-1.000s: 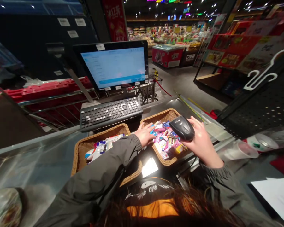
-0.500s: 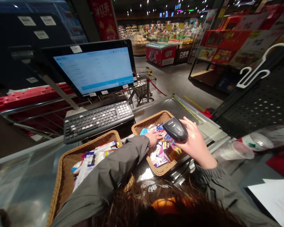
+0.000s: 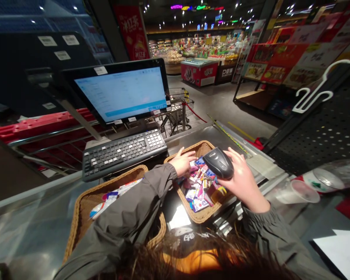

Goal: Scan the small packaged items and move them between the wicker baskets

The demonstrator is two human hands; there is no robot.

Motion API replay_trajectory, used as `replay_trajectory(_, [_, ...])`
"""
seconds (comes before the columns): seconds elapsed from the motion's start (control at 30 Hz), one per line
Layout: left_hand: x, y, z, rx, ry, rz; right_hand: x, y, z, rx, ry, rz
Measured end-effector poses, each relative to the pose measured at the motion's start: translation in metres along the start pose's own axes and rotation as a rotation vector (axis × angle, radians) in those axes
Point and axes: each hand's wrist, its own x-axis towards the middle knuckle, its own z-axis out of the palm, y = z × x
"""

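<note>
At a supermarket checkout surface (image 3: 37,221), your right hand (image 3: 242,179) clamps its fingers around a black barcode scanner (image 3: 219,162) above the right wicker basket (image 3: 204,217), where a heap of small wrapped packets (image 3: 198,184) lies. Your left hand (image 3: 181,163) hovers at that basket's left edge, fingers apart and nothing visible between them. With other packets (image 3: 112,197) in the left wicker basket (image 3: 86,206), the work looks partway along, though which pieces are dealt with cannot be told.
</note>
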Motion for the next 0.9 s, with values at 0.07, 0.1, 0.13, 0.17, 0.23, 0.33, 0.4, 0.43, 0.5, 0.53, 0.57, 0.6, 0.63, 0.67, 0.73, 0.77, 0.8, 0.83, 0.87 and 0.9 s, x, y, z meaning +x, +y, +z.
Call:
replay_trajectory(0.07, [-0.013, 0.001, -0.038, 0.067, 0.154, -0.025, 0.000, -0.003, 0.000, -0.006, 0.005, -0.017])
replay_trajectory(0.1, [-0.021, 0.003, -0.057, 0.105, 0.235, -0.050, 0.000, -0.005, 0.000, -0.007, 0.008, -0.029])
replay_trajectory(0.13, [-0.030, 0.007, -0.075, 0.137, 0.296, -0.071, 0.001, -0.007, 0.001, -0.007, 0.011, -0.043])
replay_trajectory(0.17, [-0.040, 0.011, -0.092, 0.165, 0.361, -0.108, 0.002, -0.010, 0.001, -0.008, 0.014, -0.059])
replay_trajectory(0.23, [-0.061, 0.021, -0.122, 0.197, 0.466, -0.169, 0.004, -0.017, 0.001, -0.008, 0.023, -0.100])
replay_trajectory(0.33, [-0.091, 0.035, -0.152, 0.197, 0.635, -0.286, 0.007, -0.031, 0.001, -0.007, 0.051, -0.180])
replay_trajectory(0.4, [-0.109, 0.041, -0.165, 0.181, 0.732, -0.385, 0.010, -0.043, 0.001, -0.006, 0.079, -0.233])
replay_trajectory(0.43, [-0.117, 0.043, -0.169, 0.174, 0.770, -0.434, 0.012, -0.051, 0.001, -0.009, 0.090, -0.257])
replay_trajectory(0.5, [-0.134, 0.044, -0.176, 0.166, 0.834, -0.523, 0.016, -0.067, 0.000, -0.019, 0.102, -0.304])
replay_trajectory(0.53, [-0.142, 0.044, -0.178, 0.169, 0.862, -0.558, 0.018, -0.075, 0.000, -0.022, 0.106, -0.332])
replay_trajectory(0.57, [-0.150, 0.044, -0.180, 0.177, 0.888, -0.589, 0.020, -0.084, 0.001, -0.022, 0.110, -0.363])
replay_trajectory(0.6, [-0.157, 0.044, -0.181, 0.189, 0.912, -0.613, 0.022, -0.093, 0.001, -0.020, 0.113, -0.397])
replay_trajectory(0.63, [-0.165, 0.045, -0.182, 0.204, 0.932, -0.632, 0.023, -0.102, 0.002, -0.015, 0.118, -0.429])
replay_trajectory(0.67, [-0.172, 0.046, -0.182, 0.222, 0.951, -0.645, 0.025, -0.110, 0.004, -0.008, 0.121, -0.458])
replay_trajectory(0.73, [-0.185, 0.050, -0.182, 0.262, 0.991, -0.661, 0.026, -0.126, 0.007, 0.005, 0.122, -0.512])
replay_trajectory(0.77, [-0.191, 0.053, -0.182, 0.282, 1.009, -0.666, 0.026, -0.134, 0.009, 0.011, 0.120, -0.534])
replay_trajectory(0.8, [-0.196, 0.056, -0.182, 0.299, 1.023, -0.670, 0.025, -0.141, 0.011, 0.018, 0.117, -0.554])
replay_trajectory(0.83, [-0.201, 0.058, -0.182, 0.313, 1.034, -0.675, 0.024, -0.147, 0.014, 0.025, 0.109, -0.573])
replay_trajectory(0.87, [-0.206, 0.060, -0.182, 0.326, 1.039, -0.679, 0.023, -0.153, 0.016, 0.030, 0.099, -0.590])
replay_trajectory(0.9, [-0.211, 0.062, -0.182, 0.337, 1.041, -0.684, 0.022, -0.158, 0.018, 0.035, 0.088, -0.602])
